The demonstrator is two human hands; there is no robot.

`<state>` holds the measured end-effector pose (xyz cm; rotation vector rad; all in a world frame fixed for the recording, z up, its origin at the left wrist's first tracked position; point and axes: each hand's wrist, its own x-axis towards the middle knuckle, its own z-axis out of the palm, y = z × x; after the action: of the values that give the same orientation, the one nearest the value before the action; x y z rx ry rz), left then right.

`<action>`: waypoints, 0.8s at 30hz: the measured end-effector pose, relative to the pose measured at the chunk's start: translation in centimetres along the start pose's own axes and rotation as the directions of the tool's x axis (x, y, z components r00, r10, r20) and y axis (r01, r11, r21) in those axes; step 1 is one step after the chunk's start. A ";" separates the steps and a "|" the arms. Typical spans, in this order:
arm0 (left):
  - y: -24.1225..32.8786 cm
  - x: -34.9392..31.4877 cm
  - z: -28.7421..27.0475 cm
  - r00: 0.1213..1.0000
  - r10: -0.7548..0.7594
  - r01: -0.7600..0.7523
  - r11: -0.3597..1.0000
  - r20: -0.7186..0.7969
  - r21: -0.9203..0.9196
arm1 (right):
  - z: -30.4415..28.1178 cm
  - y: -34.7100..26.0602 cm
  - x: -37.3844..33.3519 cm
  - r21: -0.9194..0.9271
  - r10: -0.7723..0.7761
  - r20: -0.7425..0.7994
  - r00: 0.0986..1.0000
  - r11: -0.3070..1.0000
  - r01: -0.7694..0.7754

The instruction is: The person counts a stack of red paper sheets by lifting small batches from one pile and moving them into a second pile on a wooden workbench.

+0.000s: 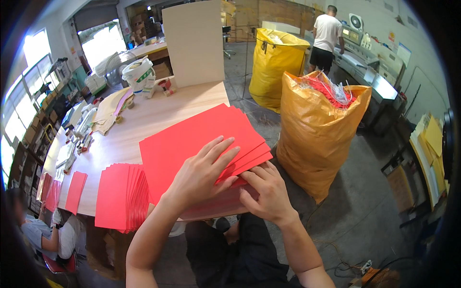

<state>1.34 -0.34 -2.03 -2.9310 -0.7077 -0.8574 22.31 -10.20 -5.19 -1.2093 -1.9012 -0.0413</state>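
Note:
A fanned stack of large red paper sheets [192,132] lies near the front edge of the table, its corners stepped on the right side. My left hand [204,165] rests on top of it, fingers stretched out over the paper and the thumb reaching toward the near edge. At the stack's near right edge, my right hand [266,192] has its fingers bent on the paper, with the thumb lower down; it grips the sheet edges. Left of this stack sits a fanned pile of smaller red sheets [115,197], partly hidden by my left forearm.
A narrow red strip [76,192] lies farther left on the wooden table [177,103]. A white bucket [139,77] and an upright board [194,43] stand behind. Beyond the right edge are an orange sack [314,129] and a yellow sack [273,72]. Two people are nearby.

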 end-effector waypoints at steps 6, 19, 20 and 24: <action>-0.1 0.1 -0.5 0.999 -0.039 0.039 0.993 0.005 -0.109 | -1.6 1.7 -1.5 0.055 0.223 -0.329 0.918 0.974 -0.218; 0.6 0.3 -1.0 0.999 -0.028 0.025 0.992 -0.028 -0.123 | -1.5 0.7 3.1 0.475 0.556 -0.041 0.830 0.742 -0.473; 0.4 0.2 -0.9 0.999 -0.039 0.033 0.989 -0.035 -0.143 | -1.2 0.7 3.2 0.736 0.654 0.071 0.753 0.476 -0.482; 0.1 0.1 -0.9 0.996 -0.063 0.048 0.974 -0.059 -0.220 | -0.2 1.0 3.3 0.498 0.543 -0.116 0.832 0.756 -0.424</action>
<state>0.95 -0.49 -1.22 -3.0669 -0.7392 -1.0988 22.64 -7.35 -3.24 -1.2599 -1.2220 0.4882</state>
